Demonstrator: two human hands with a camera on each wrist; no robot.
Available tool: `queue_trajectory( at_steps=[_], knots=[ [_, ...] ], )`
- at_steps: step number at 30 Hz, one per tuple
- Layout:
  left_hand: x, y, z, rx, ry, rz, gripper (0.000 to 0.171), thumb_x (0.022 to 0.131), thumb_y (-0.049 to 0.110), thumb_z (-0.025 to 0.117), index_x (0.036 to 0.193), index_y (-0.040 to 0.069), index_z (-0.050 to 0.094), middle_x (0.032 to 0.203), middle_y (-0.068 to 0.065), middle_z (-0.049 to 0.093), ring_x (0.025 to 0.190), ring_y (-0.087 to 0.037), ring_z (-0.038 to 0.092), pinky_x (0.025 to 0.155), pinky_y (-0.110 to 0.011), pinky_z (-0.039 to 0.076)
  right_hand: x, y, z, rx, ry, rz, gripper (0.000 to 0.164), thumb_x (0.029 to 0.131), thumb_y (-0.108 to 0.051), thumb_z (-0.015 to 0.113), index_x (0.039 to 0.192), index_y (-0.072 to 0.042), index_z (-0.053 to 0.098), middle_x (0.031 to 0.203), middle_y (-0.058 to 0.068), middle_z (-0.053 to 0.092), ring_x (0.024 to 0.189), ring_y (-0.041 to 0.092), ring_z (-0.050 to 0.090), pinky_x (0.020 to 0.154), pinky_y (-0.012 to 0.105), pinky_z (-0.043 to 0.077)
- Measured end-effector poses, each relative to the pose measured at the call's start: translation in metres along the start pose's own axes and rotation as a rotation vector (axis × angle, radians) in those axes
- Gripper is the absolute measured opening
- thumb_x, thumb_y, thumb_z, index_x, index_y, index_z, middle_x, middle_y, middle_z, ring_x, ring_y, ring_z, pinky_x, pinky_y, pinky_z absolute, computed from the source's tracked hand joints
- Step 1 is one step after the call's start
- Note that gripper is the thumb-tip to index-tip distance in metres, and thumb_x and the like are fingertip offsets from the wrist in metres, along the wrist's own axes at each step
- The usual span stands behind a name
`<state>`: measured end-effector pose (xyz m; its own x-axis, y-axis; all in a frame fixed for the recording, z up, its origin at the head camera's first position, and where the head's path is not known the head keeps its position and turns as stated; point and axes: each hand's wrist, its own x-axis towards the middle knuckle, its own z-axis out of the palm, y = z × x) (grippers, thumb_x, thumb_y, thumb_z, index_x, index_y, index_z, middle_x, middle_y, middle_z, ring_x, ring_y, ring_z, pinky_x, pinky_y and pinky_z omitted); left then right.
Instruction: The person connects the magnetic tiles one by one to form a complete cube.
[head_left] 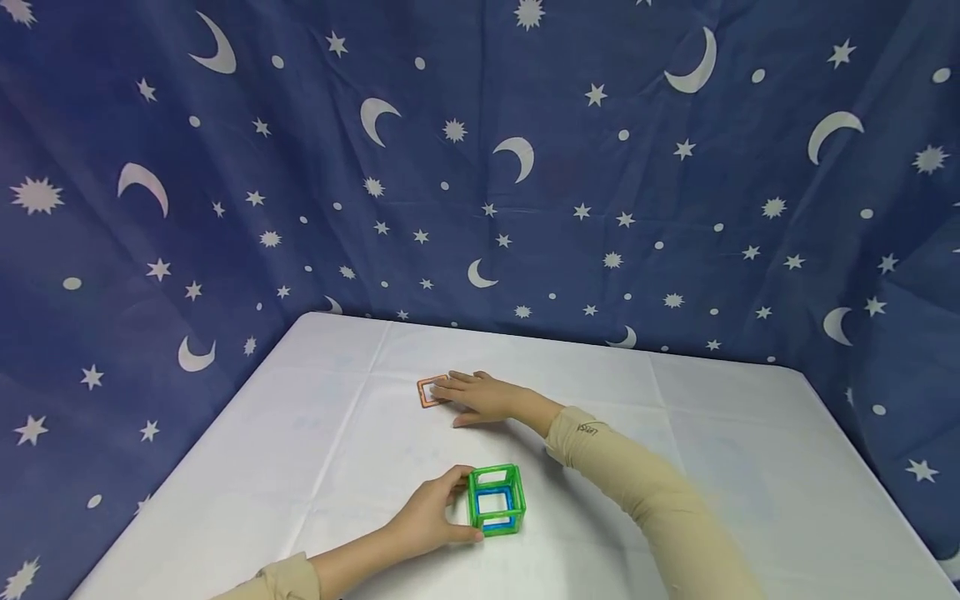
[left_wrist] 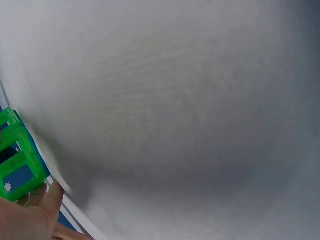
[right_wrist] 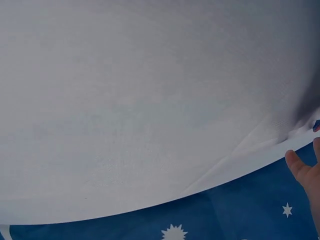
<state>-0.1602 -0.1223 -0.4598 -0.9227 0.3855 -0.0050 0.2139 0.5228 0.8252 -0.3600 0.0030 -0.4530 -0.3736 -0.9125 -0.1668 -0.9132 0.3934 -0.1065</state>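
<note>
A cube of see-through green magnetic tile frames (head_left: 518,500) stands on the white-covered table, with a blue square frame (head_left: 495,491) showing low inside it. My left hand (head_left: 429,517) holds the cube from its left side, thumb at the near corner and fingers at the far one. In the left wrist view the same green cube (left_wrist: 31,159) sits at the left edge above the fingers. Farther back, an orange square magnetic tile (head_left: 422,394) lies flat. My right hand (head_left: 483,397) reaches over the tile's right side with fingers extended, covering part of it.
A white cloth (head_left: 360,467) with fold creases covers the table. Behind its far edge hangs a dark blue curtain (head_left: 547,225) with white moons and stars. My right sleeve (head_left: 645,483) stretches across the table to the right of the cube.
</note>
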Motion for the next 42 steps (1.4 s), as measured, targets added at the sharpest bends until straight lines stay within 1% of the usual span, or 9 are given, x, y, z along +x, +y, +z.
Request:
queue_trajectory(
  at_steps=[5, 12, 16, 21, 27, 30, 33, 36, 42],
  knots=[
    [-0.002, 0.002, 0.001, -0.006, -0.004, 0.007, 0.074, 0.071, 0.02, 0.082, 0.129, -0.005, 0.044, 0.125, -0.02, 0.058, 0.119, -0.037, 0.054, 0.096, -0.042, 0.047, 0.005, -0.001, 0.0, -0.064, -0.04, 0.012, 0.06, 0.097, -0.045, 0.044, 0.15, -0.023, 0.026, 0.158, 0.0, 0.019, 0.146, 0.026, 0.016, 0.113, 0.055, 0.025],
    [0.0, 0.006, 0.004, -0.014, -0.023, 0.002, 0.074, 0.07, 0.02, 0.083, 0.129, -0.003, 0.044, 0.126, -0.019, 0.058, 0.119, -0.035, 0.054, 0.097, -0.04, 0.047, -0.008, 0.0, -0.006, -0.099, -0.069, 0.076, 0.056, 0.095, -0.047, 0.047, 0.144, -0.021, 0.039, 0.157, 0.001, 0.024, 0.145, 0.024, 0.021, 0.113, 0.053, 0.027],
    [0.001, 0.006, 0.003, -0.023, -0.017, -0.006, 0.076, 0.068, 0.021, 0.084, 0.128, -0.004, 0.045, 0.126, -0.021, 0.058, 0.119, -0.037, 0.054, 0.098, -0.042, 0.046, -0.018, 0.002, -0.009, -0.117, -0.056, 0.081, 0.053, 0.095, -0.047, 0.047, 0.139, -0.017, 0.047, 0.151, 0.001, 0.036, 0.14, 0.023, 0.033, 0.109, 0.049, 0.035],
    [0.003, 0.005, 0.001, -0.031, -0.009, -0.007, 0.077, 0.067, 0.021, 0.084, 0.129, -0.003, 0.045, 0.125, -0.02, 0.059, 0.12, -0.036, 0.055, 0.1, -0.043, 0.045, -0.032, 0.005, -0.009, -0.173, -0.029, 0.093, 0.047, 0.095, -0.045, 0.05, 0.132, -0.018, 0.053, 0.141, 0.001, 0.047, 0.13, 0.021, 0.045, 0.105, 0.044, 0.04],
    [0.008, 0.007, 0.001, -0.043, -0.038, -0.024, 0.076, 0.067, 0.015, 0.084, 0.13, 0.003, 0.043, 0.125, -0.019, 0.06, 0.118, -0.036, 0.056, 0.1, -0.043, 0.044, -0.053, 0.01, -0.005, -0.235, 0.042, 0.062, 0.028, 0.092, -0.038, 0.058, 0.108, -0.015, 0.064, 0.125, 0.001, 0.06, 0.114, 0.019, 0.056, 0.093, 0.038, 0.047],
    [0.01, 0.009, 0.0, -0.037, -0.04, -0.041, 0.077, 0.066, 0.014, 0.084, 0.13, 0.002, 0.042, 0.126, -0.02, 0.059, 0.118, -0.036, 0.056, 0.101, -0.044, 0.044, -0.063, 0.015, -0.003, -0.255, 0.083, 0.058, 0.018, 0.091, -0.032, 0.062, 0.097, -0.015, 0.065, 0.116, 0.0, 0.065, 0.106, 0.018, 0.059, 0.087, 0.036, 0.049],
    [0.012, 0.009, 0.0, -0.039, -0.038, -0.045, 0.083, 0.067, 0.013, 0.084, 0.135, 0.0, 0.038, 0.128, -0.022, 0.057, 0.12, -0.036, 0.054, 0.102, -0.043, 0.043, -0.074, 0.019, 0.0, -0.238, 0.095, 0.065, 0.014, 0.089, -0.027, 0.066, 0.092, -0.014, 0.066, 0.115, 0.003, 0.065, 0.106, 0.02, 0.059, 0.088, 0.037, 0.05],
    [0.013, 0.009, 0.001, -0.041, -0.033, -0.041, 0.086, 0.068, 0.011, 0.083, 0.138, -0.001, 0.035, 0.129, -0.023, 0.056, 0.12, -0.037, 0.054, 0.102, -0.044, 0.043, -0.083, 0.022, 0.0, -0.2, 0.1, 0.081, 0.012, 0.087, -0.024, 0.068, 0.088, -0.013, 0.067, 0.121, 0.008, 0.06, 0.115, 0.025, 0.054, 0.095, 0.044, 0.047],
    [0.021, 0.011, 0.005, -0.031, -0.032, -0.016, 0.073, 0.069, 0.011, 0.082, 0.131, -0.003, 0.045, 0.123, -0.017, 0.06, 0.117, -0.034, 0.056, 0.1, -0.043, 0.045, -0.102, 0.025, -0.001, -0.079, 0.084, 0.156, 0.013, 0.085, -0.024, 0.07, 0.08, -0.013, 0.064, 0.128, 0.011, 0.055, 0.129, 0.036, 0.043, 0.103, 0.056, 0.038]
  ],
)
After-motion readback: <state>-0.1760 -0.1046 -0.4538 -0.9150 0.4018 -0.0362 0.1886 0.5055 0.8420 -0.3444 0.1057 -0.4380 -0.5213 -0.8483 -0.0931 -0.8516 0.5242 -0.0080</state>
